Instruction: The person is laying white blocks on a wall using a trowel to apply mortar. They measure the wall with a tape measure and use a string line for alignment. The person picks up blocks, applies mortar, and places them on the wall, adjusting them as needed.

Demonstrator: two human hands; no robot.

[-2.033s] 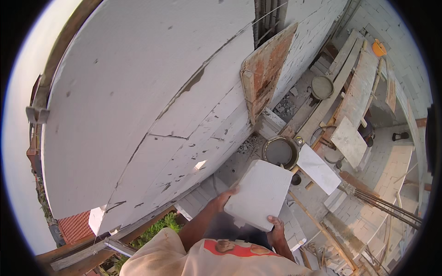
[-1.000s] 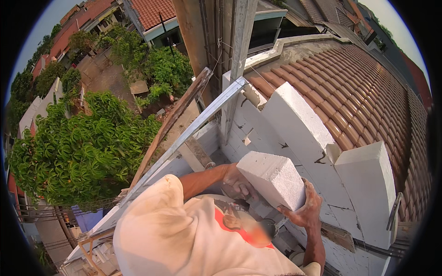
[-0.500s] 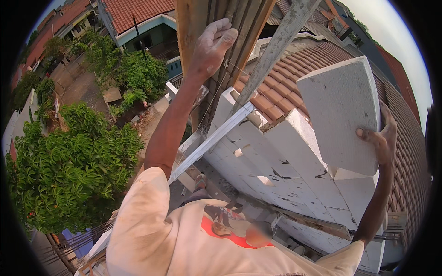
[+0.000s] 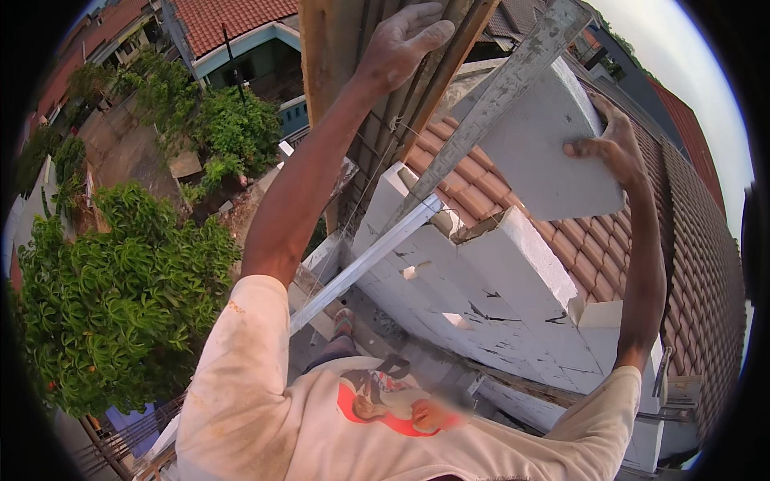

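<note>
My right hand [image 4: 616, 146] grips the right edge of a pale aerated concrete block [image 4: 537, 156], thumb on its near face. The block is raised over the roof tiles, above the stepped top of a white block wall [image 4: 489, 280]. A grey, mortar-stained wooden pole [image 4: 501, 100] crosses in front of the block's left part. My left hand [image 4: 407, 46], dusty and empty, is raised with fingers stretched out. Behind it rise the upright timber boards [image 4: 353, 88]; whether the hand touches them I cannot tell.
A silvery metal bar [image 4: 365, 260] slants up to the wall top. String [image 4: 377, 172] runs near the boards. Brown roof tiles [image 4: 589, 248] lie beyond the wall. Far below on the left are a leafy tree [image 4: 120, 297] and a dirt yard [image 4: 132, 164].
My right hand has carried the block up, away and leftward, so it now passes behind the pole. My left hand has moved up and slightly right, still empty.
</note>
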